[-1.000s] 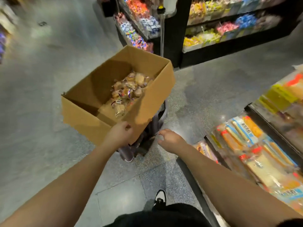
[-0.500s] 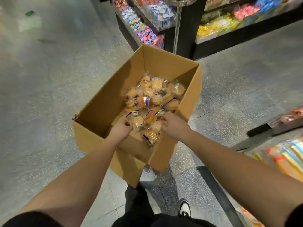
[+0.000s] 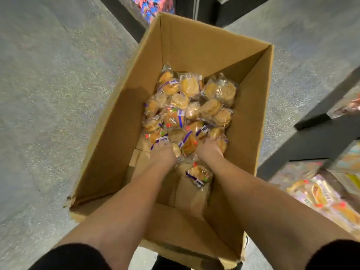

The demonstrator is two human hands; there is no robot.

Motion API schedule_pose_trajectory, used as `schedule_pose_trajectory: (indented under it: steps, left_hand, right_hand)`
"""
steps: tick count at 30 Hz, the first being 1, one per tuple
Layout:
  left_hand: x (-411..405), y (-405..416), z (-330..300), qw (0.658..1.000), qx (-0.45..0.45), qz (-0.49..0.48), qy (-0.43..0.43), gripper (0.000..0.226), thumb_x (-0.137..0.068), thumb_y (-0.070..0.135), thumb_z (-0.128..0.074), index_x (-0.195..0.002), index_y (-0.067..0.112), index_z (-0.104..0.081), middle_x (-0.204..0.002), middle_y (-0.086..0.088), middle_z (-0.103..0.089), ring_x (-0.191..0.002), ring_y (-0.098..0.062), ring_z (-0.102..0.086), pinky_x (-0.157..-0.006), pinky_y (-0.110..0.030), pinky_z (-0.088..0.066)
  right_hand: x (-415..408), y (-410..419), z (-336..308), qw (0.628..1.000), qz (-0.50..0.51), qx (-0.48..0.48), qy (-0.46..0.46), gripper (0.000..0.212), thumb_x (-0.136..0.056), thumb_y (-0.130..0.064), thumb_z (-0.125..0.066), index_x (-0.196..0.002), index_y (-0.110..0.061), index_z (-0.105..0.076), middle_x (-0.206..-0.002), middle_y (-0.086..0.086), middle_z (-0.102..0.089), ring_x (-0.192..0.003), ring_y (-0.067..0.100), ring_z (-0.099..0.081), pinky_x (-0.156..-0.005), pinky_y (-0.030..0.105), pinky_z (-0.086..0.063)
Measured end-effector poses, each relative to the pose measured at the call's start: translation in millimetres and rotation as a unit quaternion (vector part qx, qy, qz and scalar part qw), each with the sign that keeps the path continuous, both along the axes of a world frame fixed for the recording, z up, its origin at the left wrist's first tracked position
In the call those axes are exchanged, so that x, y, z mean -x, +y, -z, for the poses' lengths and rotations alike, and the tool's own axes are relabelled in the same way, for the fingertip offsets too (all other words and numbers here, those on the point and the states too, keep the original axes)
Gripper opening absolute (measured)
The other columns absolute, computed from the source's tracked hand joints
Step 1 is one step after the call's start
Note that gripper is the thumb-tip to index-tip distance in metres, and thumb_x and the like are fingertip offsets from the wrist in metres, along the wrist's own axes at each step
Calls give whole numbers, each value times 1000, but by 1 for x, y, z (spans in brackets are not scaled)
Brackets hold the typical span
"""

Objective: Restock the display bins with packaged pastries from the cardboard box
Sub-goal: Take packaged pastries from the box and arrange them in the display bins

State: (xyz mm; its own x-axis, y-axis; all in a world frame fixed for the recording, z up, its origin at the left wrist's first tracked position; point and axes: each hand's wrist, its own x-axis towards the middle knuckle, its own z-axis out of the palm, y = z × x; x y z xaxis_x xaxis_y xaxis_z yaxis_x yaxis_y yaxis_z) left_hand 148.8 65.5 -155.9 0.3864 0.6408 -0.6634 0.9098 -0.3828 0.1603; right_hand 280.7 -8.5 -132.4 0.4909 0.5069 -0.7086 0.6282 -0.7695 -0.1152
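An open cardboard box [image 3: 194, 45] fills the middle of the view, with a heap of clear-wrapped golden pastries [image 3: 189, 106] at its far end. Both my hands are deep inside the box. My left hand [image 3: 164, 155] digs into the near edge of the heap, its fingers buried among the packets. My right hand [image 3: 209, 150] does the same just to the right, fingers hidden under pastries. What each hand grips is hidden. One loose pastry packet [image 3: 198, 174] lies on the box floor between my forearms.
Grey speckled floor [image 3: 48, 94] surrounds the box. A black display shelf frame [image 3: 311, 137] stands at the right, with a bin of packaged breads [image 3: 321, 195] below it. Another black shelf with colourful sweets [image 3: 152, 6] is at the top.
Both hands went from the box's near rim down into the pastry heap. The view has closed in and tilted down over the box.
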Motion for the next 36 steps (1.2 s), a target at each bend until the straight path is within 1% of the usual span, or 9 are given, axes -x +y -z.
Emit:
schedule_pose_trajectory:
  steps: [6, 9, 13, 21, 28, 30, 32, 34, 36]
  left_hand:
    - [-2, 4, 63, 964, 45, 240, 107, 81, -95, 24, -57, -157, 13, -6, -165, -12, 5, -152, -35, 2, -121, -52, -11]
    - [6, 8, 78, 953, 79, 255, 141, 98, -93, 21, -61, -156, 14, 13, -163, -10, 21, -151, -36, 13, -120, -55, -8]
    - [6, 5, 90, 967, 75, 211, 121, 104, -92, 18, -61, -153, 12, 22, -162, -12, 26, -150, -38, 14, -121, -53, -10]
    - [-14, -5, 99, 994, 1, 102, 46, 90, -89, 3, -60, -156, 16, -2, -162, -17, -9, -146, -41, -19, -111, -47, -37]
    - [9, 22, 52, 989, 124, -55, -51, 74, -82, 31, -74, -143, 18, -34, -126, -8, -57, -110, -26, -59, -89, -38, -53]
    - [19, 29, 20, 957, 208, -174, -106, 61, -87, 25, -71, -137, 15, -38, -114, -7, -61, -92, -21, -64, -72, -32, -54]
    - [30, 36, -14, 881, 316, -309, -167, 48, -90, 19, -68, -131, 10, -45, -114, -12, -63, -95, -25, -68, -79, -39, -60]
    - [41, 39, -50, 817, 379, -379, -214, 34, -92, 17, -64, -124, 8, -56, -123, -19, -65, -104, -28, -66, -90, -41, -57]
    - [48, 37, -87, 769, 416, -411, -260, 29, -94, 19, -59, -120, 8, -61, -116, -19, -70, -99, -30, -68, -80, -36, -58]
  right_hand:
    - [0, 20, 53, 951, 300, -54, 54, 70, -85, -39, -70, -143, -15, -39, -138, 11, -51, -121, 33, -53, -94, 43, -51]
    - [4, 23, 68, 928, 360, -67, 74, 70, -84, -45, -73, -139, -13, -44, -128, 9, -59, -112, 30, -60, -77, 35, -48]
    - [7, 26, 82, 893, 422, -124, 96, 66, -87, -40, -73, -138, -12, -44, -128, 10, -60, -105, 27, -59, -75, 32, -42]
    - [12, 25, 91, 834, 494, -201, 141, 73, -88, -30, -74, -147, -22, -34, -133, 7, -58, -99, 24, -58, -78, 30, -43]
    - [6, 8, 48, 828, 487, -241, 138, 84, -88, -27, -74, -153, -27, -21, -131, 5, -58, -86, 21, -64, -69, 33, -54]
    - [7, 1, 21, 837, 472, -237, 147, 85, -90, -28, -72, -154, -29, -17, -131, 6, -59, -75, 18, -66, -53, 25, -49]
    - [8, -8, -8, 843, 448, -258, 149, 86, -89, -29, -73, -155, -28, -17, -131, 5, -60, -70, 13, -64, -47, 20, -44]
    - [8, -18, -41, 843, 421, -296, 154, 84, -87, -30, -76, -152, -25, -23, -128, 2, -59, -81, 14, -65, -58, 21, -49]
    - [7, -31, -76, 838, 406, -318, 177, 73, -83, -33, -78, -143, -22, -39, -122, -2, -61, -95, 17, -65, -75, 29, -51]
